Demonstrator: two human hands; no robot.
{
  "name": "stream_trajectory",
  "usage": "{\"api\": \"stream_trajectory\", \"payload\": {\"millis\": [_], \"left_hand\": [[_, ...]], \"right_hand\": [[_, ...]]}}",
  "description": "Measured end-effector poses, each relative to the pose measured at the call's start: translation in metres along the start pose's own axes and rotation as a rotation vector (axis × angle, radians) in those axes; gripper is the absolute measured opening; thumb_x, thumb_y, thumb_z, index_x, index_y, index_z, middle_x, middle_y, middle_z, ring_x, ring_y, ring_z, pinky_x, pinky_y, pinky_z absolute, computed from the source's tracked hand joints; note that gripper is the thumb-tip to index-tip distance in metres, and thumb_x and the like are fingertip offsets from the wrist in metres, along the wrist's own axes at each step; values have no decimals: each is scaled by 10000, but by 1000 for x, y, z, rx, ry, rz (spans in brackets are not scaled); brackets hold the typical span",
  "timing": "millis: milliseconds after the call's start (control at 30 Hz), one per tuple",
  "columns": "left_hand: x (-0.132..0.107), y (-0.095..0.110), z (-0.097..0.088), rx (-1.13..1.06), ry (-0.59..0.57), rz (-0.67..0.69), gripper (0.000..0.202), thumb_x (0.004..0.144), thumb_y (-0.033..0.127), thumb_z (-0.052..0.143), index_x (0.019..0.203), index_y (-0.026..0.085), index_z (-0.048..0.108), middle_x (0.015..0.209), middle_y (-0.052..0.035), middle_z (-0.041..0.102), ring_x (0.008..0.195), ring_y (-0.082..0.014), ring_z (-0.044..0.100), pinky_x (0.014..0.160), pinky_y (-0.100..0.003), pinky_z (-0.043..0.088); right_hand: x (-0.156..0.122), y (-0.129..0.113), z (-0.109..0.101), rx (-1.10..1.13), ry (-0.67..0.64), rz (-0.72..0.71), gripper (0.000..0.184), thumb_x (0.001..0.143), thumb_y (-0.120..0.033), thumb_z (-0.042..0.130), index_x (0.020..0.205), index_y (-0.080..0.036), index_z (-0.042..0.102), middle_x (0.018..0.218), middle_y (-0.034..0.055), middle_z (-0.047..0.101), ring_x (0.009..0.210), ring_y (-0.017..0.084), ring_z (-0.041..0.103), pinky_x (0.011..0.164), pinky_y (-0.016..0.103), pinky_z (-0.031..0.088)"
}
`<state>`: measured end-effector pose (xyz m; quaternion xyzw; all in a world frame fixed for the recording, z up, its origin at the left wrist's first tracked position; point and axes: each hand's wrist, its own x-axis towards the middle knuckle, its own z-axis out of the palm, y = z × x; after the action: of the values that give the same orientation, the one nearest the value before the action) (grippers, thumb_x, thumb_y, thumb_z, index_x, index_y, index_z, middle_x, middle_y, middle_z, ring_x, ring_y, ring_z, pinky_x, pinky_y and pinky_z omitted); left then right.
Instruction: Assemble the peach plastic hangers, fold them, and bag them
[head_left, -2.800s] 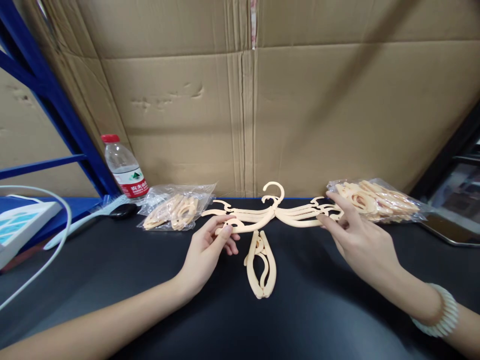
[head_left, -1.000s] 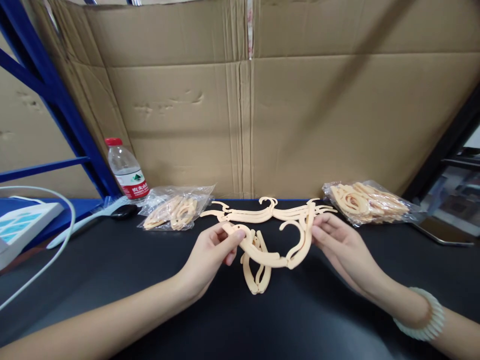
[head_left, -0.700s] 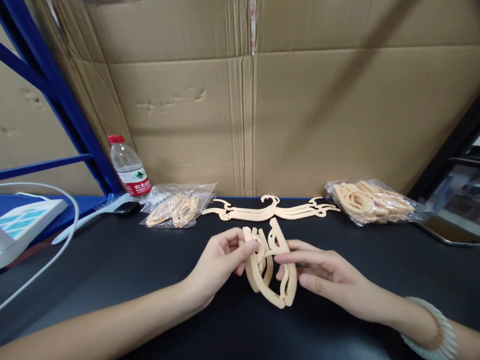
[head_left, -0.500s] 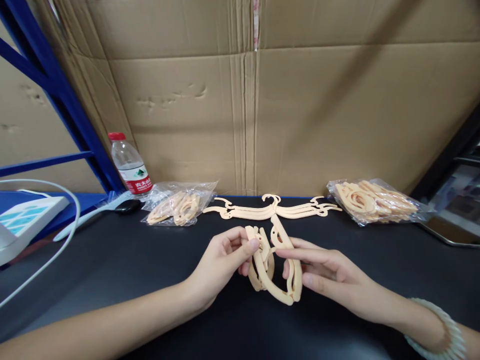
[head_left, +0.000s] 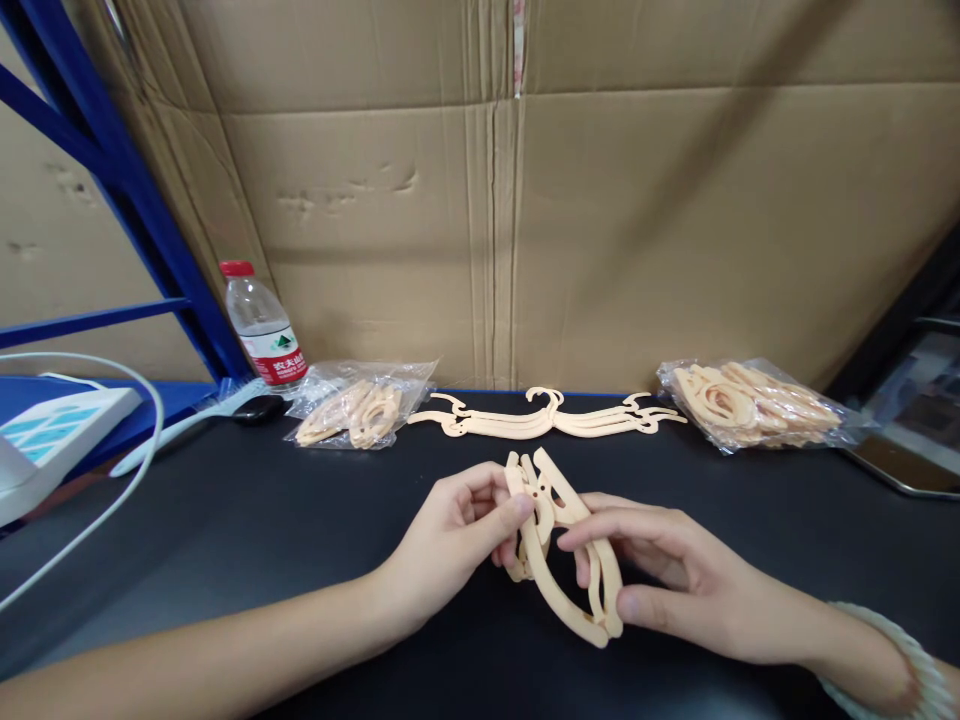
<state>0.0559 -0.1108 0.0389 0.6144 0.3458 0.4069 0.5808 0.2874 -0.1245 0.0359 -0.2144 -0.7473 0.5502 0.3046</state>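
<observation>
Above the black tabletop, both hands hold a beige folding clothes hanger (head_left: 559, 590), its jointed arms partly folded together into a narrow loop. My left hand (head_left: 457, 525) pinches its left side between thumb and fingers. On the other side, my right hand (head_left: 667, 560) has its fingers around the right arm, thumb near the lower joint. Parts of the hanger behind my left fingers are hidden. Just beyond lies a second beige folding hanger (head_left: 495, 425), spread out flat with its hook pointing to the back.
Clear plastic bags of folded beige hangers lie at back left (head_left: 360, 412) and back right (head_left: 750, 405). A red-capped water bottle (head_left: 262, 325) stands by the blue frame (head_left: 127, 190). A white power strip (head_left: 67, 430) and cable are at left; cardboard (head_left: 390, 230) walls the back.
The held hanger has tilted and come slightly right and nearer to me. Its upper ends have drawn closer together. Both hands stay on it.
</observation>
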Motion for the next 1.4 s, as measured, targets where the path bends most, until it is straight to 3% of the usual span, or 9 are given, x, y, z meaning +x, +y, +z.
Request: {"api": "stream_trajectory", "payload": {"millis": [200, 367, 500, 567, 733, 833, 1067, 1400], "left_hand": [[1, -4, 3, -41, 6, -48, 276, 833, 370, 681, 833, 120, 564, 625, 4, 596, 503, -81, 540, 504, -194, 436], [1, -3, -4, -33, 73, 8, 277, 831, 346, 671, 982, 137, 568, 715, 0, 615, 566, -106, 583, 556, -228, 479], [1, -2, -12, 285, 106, 150, 146, 879, 287, 588, 960, 165, 590, 825, -26, 634, 741, -159, 628, 710, -293, 515], [-2, -3, -15, 534, 56, 231, 110, 894, 241, 547, 967, 183, 606, 916, -46, 651, 852, -187, 623, 803, -329, 503], [-12, -8, -12, 920, -221, 347, 304, 857, 185, 565, 1160, 210, 568, 1282, -97, 554, 1188, -259, 501, 1015, -409, 419], [-16, -9, -9, 1064, -301, 370, 379, 842, 194, 581, 1219, 202, 546, 1350, -109, 512, 1270, -292, 428, 1050, -445, 391], [-19, -9, -9, 1142, -330, 382, 372, 851, 185, 548, 1223, 189, 548, 1295, -105, 568, 1204, -276, 492, 1037, -432, 413], [-16, -10, -9, 1162, -332, 419, 363, 857, 177, 538, 1220, 175, 554, 1313, -109, 570, 1219, -277, 493, 1051, -428, 406]], "right_hand": [[-1, -3, 3, -106, -48, 9, 485, 894, -259, 641, 1350, -360, 510, 1259, 52, 559, 1111, 177, 576, 1045, 359, 400], [-1, 3, -6, -153, 110, 53, 480, 907, -356, 612, 1370, -301, 501, 1240, 80, 551, 1145, 204, 551, 1040, 378, 406], [1, 13, -20, -290, 283, 137, 463, 914, -433, 575, 1347, -274, 532, 1243, 89, 568, 1210, 249, 496, 1048, 426, 392], [2, 18, -24, -380, 308, 169, 440, 925, -466, 540, 1309, -254, 573, 1262, 97, 573, 1224, 271, 481, 1060, 457, 371], [0, 22, -23, -702, 261, 136, 409, 977, -424, 448, 1344, -267, 537, 1145, 83, 594, 1104, 236, 509, 1012, 438, 399], [-1, 21, -20, -806, 205, 150, 424, 986, -407, 432, 1388, -281, 482, 1061, 72, 575, 1022, 219, 511, 950, 413, 436], [-1, 21, -21, -916, 136, 119, 446, 958, -375, 493, 1392, -275, 471, 1147, 89, 488, 1073, 227, 484, 976, 411, 425], [-4, 20, -13, -1000, 72, 61, 536, 938, -405, 516, 1433, -235, 400, 1275, 130, 482, 1137, 279, 473, 979, 455, 432]]}}
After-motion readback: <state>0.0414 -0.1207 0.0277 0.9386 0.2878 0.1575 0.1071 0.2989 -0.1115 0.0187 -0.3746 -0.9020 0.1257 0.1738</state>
